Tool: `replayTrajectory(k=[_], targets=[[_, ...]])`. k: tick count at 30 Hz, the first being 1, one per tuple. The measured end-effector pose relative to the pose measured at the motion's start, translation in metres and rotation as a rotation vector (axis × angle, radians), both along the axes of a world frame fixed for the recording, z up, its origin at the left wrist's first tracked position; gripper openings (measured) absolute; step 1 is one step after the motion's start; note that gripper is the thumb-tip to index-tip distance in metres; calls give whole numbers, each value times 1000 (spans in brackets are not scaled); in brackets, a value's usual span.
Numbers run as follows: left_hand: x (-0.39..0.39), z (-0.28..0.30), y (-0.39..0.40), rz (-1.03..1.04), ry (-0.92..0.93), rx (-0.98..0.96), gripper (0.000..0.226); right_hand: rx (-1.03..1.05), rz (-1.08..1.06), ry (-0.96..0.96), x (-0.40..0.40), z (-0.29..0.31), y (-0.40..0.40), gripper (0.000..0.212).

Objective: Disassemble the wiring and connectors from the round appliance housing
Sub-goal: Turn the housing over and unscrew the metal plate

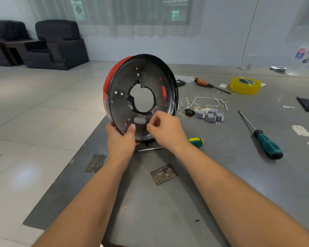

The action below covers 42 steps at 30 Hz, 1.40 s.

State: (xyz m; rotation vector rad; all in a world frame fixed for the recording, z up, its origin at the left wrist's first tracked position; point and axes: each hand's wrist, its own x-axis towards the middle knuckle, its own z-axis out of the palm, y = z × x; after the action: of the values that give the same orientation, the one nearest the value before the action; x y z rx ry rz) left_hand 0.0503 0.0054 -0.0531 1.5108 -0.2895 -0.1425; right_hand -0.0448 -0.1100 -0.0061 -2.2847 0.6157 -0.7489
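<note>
Head view: right hand [165,128] fingers [151,127] pinch something tiny at the round housing [141,94], gripped upright on the bench [221,175] edge by the left hand [120,139]. Removed wires [203,102] lie beside. A slackened grip could roll it off.

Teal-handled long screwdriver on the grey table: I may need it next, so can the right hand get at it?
Probably yes. The teal-handled long screwdriver lies alone on the grey table, nothing between it and the right hand, whose curled fingers seem empty.
</note>
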Motion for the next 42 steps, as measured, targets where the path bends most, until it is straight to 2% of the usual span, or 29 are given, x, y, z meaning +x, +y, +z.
replayTrajectory(k=[6,11,16,22,34,37,42], targets=[[0,1,1,-20,11,-8,41,122,-103,-169,-29,15,-52,11],[-1,2,0,-12,8,-20,41,139,-313,-139,-77,10,-120,6],[0,1,0,-22,0,-8,43,46,-516,-26,-115,-14,-160,6],[2,-2,0,-23,14,-32,46,18,-550,92,-118,-24,-171,10],[1,0,2,-51,25,-49,55,59,-592,139,-116,-22,-174,17],[0,-1,1,-49,27,-57,49,68,-611,159,-116,-22,-175,8],[-2,2,0,-45,24,-71,40,44,-638,197,-106,-20,-167,12]])
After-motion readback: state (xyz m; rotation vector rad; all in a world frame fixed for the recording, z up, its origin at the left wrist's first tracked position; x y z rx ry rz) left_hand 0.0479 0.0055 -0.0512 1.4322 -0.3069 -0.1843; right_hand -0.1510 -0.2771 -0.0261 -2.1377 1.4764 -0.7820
